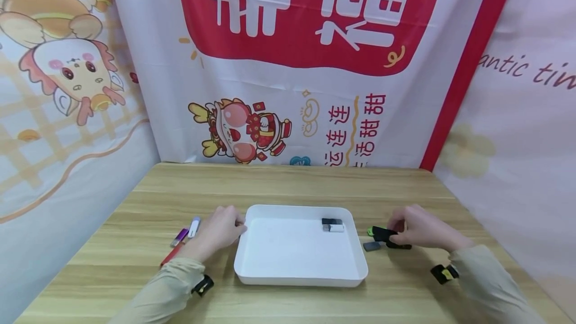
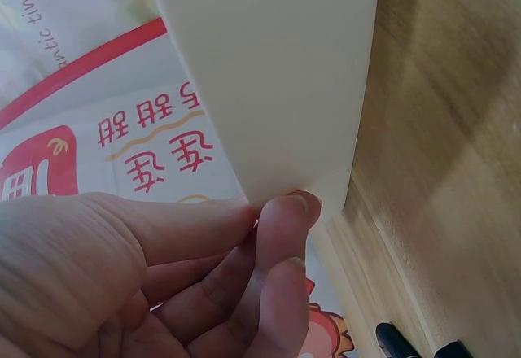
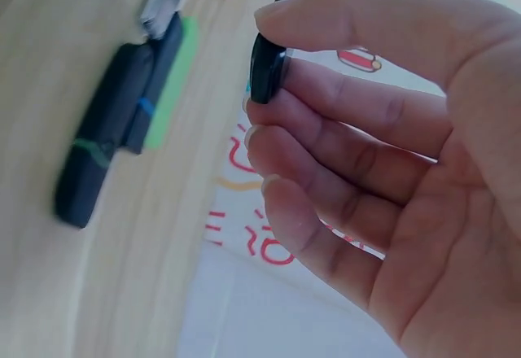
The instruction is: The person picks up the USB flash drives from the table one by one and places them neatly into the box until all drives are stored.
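Observation:
My left hand pinches the left side of a white tray between thumb and fingers; the tray's outer wall fills much of the left wrist view. Inside the tray, at the right, lie a black USB stick and a white USB stick. To the tray's right, my right hand holds a black USB stick between thumb and index finger. Below it on the table are a black stick with a green band, a green stick and a grey stick.
Left of the tray, partly behind my left forearm, lie a purple USB stick, a white one and a red one. Everything stands on a wooden table bounded by printed cloth.

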The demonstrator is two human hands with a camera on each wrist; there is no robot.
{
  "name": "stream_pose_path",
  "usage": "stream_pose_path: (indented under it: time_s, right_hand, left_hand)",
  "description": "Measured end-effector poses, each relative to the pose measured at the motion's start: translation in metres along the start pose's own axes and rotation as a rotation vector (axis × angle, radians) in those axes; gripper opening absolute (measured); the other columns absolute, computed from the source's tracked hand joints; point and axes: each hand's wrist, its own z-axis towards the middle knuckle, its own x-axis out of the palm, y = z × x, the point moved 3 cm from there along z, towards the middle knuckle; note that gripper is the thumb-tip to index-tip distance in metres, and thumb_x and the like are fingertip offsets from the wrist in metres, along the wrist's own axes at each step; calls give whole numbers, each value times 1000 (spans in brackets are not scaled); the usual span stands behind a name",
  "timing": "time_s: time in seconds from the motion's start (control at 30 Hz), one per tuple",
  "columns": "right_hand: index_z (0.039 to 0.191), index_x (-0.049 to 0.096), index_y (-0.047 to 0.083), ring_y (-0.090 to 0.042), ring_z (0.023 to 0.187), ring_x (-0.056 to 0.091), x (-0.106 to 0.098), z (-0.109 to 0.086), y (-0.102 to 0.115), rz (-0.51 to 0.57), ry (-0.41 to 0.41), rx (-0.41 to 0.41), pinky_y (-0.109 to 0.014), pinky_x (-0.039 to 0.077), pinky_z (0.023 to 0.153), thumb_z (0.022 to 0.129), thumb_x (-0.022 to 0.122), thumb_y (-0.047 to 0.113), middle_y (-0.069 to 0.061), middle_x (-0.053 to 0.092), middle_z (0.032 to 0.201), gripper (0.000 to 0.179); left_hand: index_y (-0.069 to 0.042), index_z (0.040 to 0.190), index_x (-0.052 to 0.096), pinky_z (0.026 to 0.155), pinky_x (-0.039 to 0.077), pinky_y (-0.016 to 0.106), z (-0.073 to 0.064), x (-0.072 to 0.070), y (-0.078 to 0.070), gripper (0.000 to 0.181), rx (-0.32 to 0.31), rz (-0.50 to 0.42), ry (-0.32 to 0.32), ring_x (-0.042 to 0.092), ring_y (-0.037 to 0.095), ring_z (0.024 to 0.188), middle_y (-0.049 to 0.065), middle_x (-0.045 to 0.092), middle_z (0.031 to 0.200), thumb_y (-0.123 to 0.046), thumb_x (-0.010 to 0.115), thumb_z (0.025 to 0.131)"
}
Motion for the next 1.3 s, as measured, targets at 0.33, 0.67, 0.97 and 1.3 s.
stream_pose_path:
  time_s: [0.33, 0.67, 0.97, 1.3]
  right_hand:
    - [82, 72, 24, -9, 70, 55, -10, 25, 22, -51, 17, 33, -28, 50, 63, 80, 79, 15, 15, 59, 75, 12]
    - [86, 72, 23, -14, 74, 57, -15, 46, 44, -84, 12, 23, -29, 50, 66, 79, 81, 16, 12, 60, 80, 13]
    - [83, 72, 24, -17, 74, 57, -17, 58, 62, -110, 48, 22, -31, 48, 65, 79, 81, 17, 11, 59, 79, 13]
    - [84, 73, 24, -12, 71, 54, -12, 75, 77, -173, 92, -2, -29, 48, 64, 77, 83, 17, 11, 59, 79, 14]
  left_hand:
    - [-16, 54, 41, 45, 28, 26, 1, 1, 1, 46, -6, -4, 7, 41, 10, 46, -4, 43, 50, -11, 68, 91]
    - [-15, 55, 47, 47, 31, 26, 0, 1, 0, 43, -26, -8, 29, 43, 11, 48, -3, 47, 52, -12, 68, 92]
    - [-15, 55, 49, 47, 31, 26, 0, 0, -1, 41, -29, -5, 36, 44, 11, 48, -3, 47, 52, -12, 69, 92]
    - [-14, 56, 52, 46, 31, 26, 0, 0, -2, 40, -41, 2, 39, 44, 11, 48, -2, 48, 52, -12, 69, 92]
